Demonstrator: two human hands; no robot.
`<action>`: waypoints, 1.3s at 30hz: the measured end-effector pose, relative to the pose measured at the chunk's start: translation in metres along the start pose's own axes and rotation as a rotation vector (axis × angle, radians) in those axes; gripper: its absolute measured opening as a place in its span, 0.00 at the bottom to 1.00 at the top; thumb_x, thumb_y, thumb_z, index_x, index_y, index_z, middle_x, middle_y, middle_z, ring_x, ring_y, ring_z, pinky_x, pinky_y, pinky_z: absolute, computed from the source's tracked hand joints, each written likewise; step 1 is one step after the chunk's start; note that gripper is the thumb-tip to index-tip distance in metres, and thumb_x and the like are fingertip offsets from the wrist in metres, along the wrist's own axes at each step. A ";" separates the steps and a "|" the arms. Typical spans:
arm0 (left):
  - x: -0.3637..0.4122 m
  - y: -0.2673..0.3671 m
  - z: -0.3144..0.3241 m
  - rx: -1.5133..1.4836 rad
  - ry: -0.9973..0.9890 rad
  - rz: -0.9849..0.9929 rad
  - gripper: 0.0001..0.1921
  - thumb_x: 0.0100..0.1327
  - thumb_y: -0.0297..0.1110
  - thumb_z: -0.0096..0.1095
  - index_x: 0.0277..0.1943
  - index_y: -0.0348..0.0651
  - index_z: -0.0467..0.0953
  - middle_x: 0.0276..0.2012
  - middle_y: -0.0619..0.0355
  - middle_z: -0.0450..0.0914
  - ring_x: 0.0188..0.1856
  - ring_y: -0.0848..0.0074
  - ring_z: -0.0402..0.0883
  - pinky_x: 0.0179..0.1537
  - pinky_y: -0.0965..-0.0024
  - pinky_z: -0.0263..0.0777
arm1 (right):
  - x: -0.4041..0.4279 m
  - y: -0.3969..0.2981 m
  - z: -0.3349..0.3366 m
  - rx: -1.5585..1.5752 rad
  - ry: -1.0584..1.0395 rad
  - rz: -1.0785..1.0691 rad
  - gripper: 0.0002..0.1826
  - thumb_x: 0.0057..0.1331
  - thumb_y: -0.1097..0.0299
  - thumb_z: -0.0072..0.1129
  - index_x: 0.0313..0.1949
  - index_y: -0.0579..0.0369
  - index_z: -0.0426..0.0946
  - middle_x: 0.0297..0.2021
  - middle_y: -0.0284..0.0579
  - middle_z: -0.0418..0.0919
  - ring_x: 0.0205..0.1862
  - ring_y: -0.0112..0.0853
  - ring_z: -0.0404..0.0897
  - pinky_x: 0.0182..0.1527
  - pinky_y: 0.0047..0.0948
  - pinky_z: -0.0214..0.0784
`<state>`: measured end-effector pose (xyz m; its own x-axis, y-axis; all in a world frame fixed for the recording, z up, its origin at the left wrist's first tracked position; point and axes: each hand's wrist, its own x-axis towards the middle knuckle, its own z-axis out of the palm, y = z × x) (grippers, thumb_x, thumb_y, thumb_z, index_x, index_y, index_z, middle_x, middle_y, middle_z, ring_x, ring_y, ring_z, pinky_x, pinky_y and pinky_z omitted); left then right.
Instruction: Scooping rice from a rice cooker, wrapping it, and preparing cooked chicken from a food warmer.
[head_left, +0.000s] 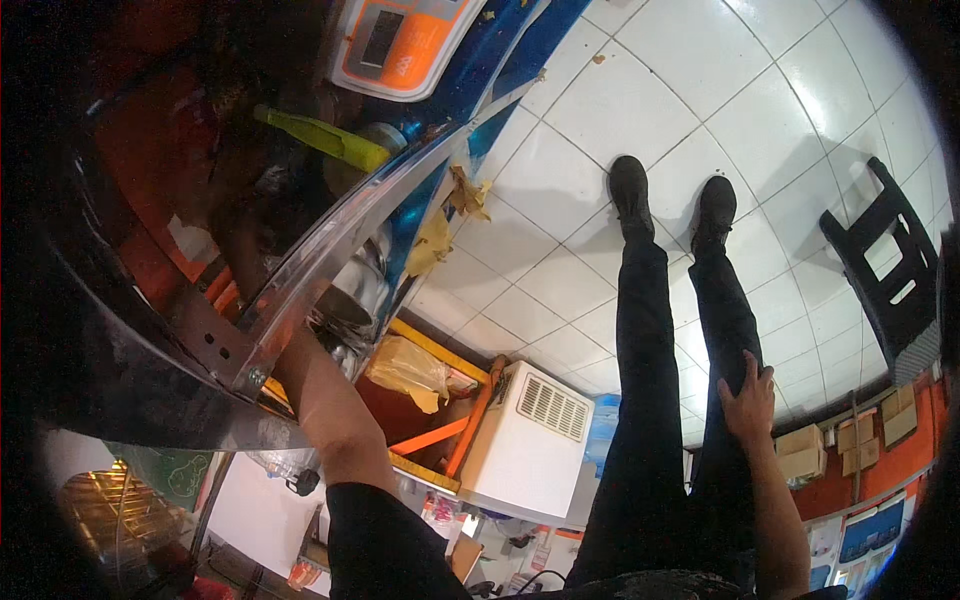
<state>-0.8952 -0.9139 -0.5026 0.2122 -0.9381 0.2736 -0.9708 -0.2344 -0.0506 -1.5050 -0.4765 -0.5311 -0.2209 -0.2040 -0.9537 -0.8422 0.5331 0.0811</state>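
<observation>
My left forearm (330, 397) reaches in under the metal-edged rim (300, 274) of a dark, glossy curved case. My left hand is lost in the shadow behind that rim, so its grip cannot be made out. Farther up inside the case lies a yellow-green long-handled object (330, 139), beside a round metal item. An orange and white digital scale (412, 45) sits beyond it. On my right trouser leg (727, 322) rests my right hand (750, 401), fingers spread and holding nothing.
Metal bowls (356, 289) are below the rim. An orange-yellow rack (427, 442) holds a plastic bag (409, 367), beside a white vented appliance (532, 435). A black plastic chair-like frame (855, 247) stands right, above cardboard boxes (802, 454). White tiles (555, 187) cover the floor.
</observation>
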 end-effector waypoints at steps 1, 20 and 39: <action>-0.003 -0.002 -0.003 0.000 0.003 -0.003 0.15 0.66 0.34 0.56 0.49 0.31 0.76 0.49 0.48 0.78 0.48 0.62 0.76 0.51 0.62 0.70 | 0.000 0.001 0.002 -0.016 0.023 -0.013 0.39 0.62 0.56 0.61 0.67 0.49 0.53 0.48 0.66 0.65 0.48 0.58 0.72 0.51 0.52 0.68; -0.199 0.038 -0.120 -0.494 0.200 -0.311 0.12 0.65 0.32 0.58 0.46 0.32 0.76 0.45 0.54 0.79 0.44 0.69 0.77 0.47 0.68 0.71 | -0.001 0.019 0.011 0.048 0.054 -0.067 0.37 0.63 0.56 0.59 0.67 0.51 0.54 0.50 0.67 0.65 0.52 0.58 0.70 0.54 0.51 0.66; -0.349 0.250 -0.332 -1.192 -0.688 -0.554 0.10 0.60 0.20 0.65 0.45 0.30 0.79 0.34 0.59 0.76 0.37 0.81 0.76 0.42 0.77 0.75 | -0.159 -0.118 -0.156 1.389 -0.529 -0.859 0.15 0.66 0.71 0.60 0.51 0.60 0.71 0.36 0.40 0.79 0.37 0.23 0.79 0.39 0.24 0.74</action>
<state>-1.2492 -0.5601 -0.2918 0.2570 -0.8144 -0.5203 -0.1956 -0.5711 0.7972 -1.4475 -0.6350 -0.3434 0.4455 -0.6699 -0.5940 0.4654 0.7401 -0.4855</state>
